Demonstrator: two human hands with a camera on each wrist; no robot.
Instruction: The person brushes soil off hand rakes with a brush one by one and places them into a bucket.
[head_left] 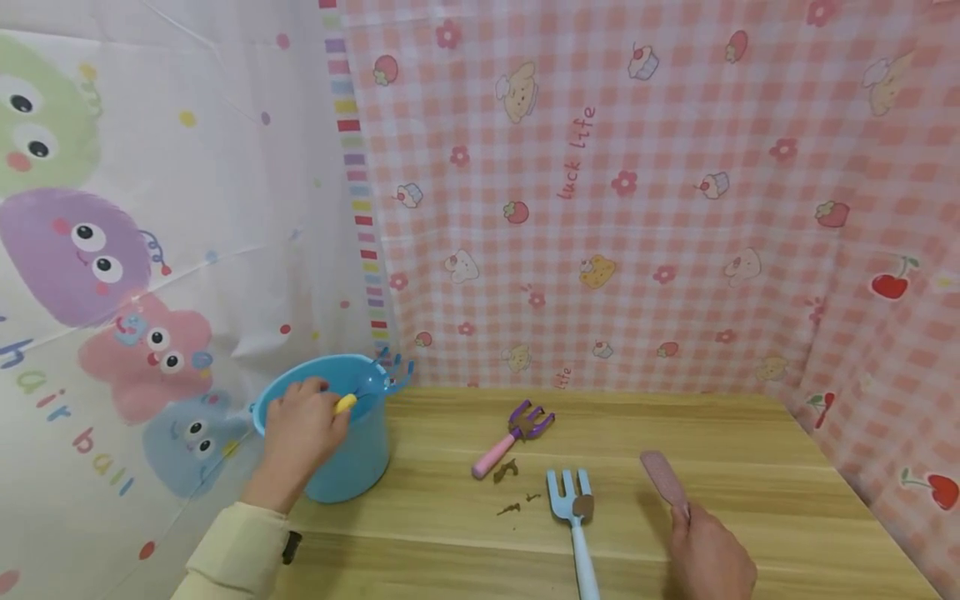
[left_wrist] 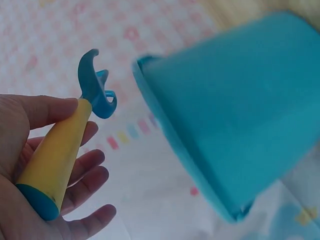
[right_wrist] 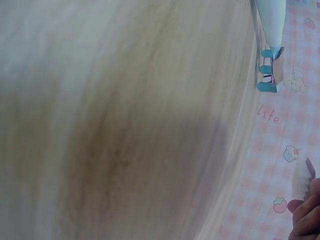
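Note:
My left hand is over the light blue bucket at the table's left side. Its thumb and fingers grip the yellow handle of a small hand rake, whose curved blue tines point past the bucket's far rim. In the left wrist view, the rake is outside the bucket's opening. At the right, my right hand holds a pink brush by its handle, low above the table. Pale bristles show on the brush in the right wrist view.
A purple hand fork with a pink handle lies mid-table. Nearer me lies a light blue fork with a brown lump on its head. Brown crumbs are scattered between. Patterned cloths hang behind and at both sides.

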